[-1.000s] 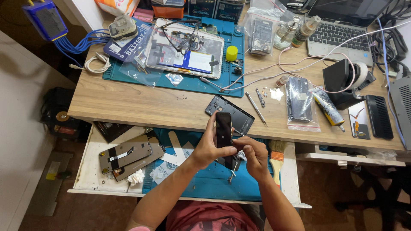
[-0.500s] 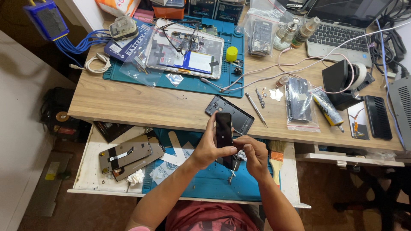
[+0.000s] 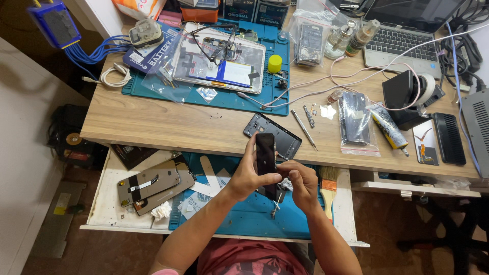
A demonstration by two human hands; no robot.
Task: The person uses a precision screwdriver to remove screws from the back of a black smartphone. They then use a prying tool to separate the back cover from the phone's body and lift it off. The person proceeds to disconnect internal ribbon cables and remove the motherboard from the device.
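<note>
My left hand [image 3: 248, 173] grips a black phone [image 3: 266, 155] by its edges and holds it upright over the pulled-out drawer. My right hand [image 3: 300, 181] is closed against the phone's lower end, fingers pinched there; what it pinches is hidden. Just behind the phone, a dark phone back cover [image 3: 275, 136] lies open-side up at the front edge of the wooden desk [image 3: 168, 125]. Metal tweezers [image 3: 275, 208] lie on the blue mat [image 3: 244, 216] in the drawer, under my hands.
Two grey phone frames [image 3: 153, 184] and a crumpled tissue [image 3: 162, 210] lie in the drawer at left, a brush [image 3: 328, 186] at right. On the desk: a screwdriver [image 3: 304, 130], bagged parts [image 3: 355, 122], a glue tube [image 3: 388, 130], a disassembled tablet [image 3: 220, 57], a laptop [image 3: 402, 35], cables.
</note>
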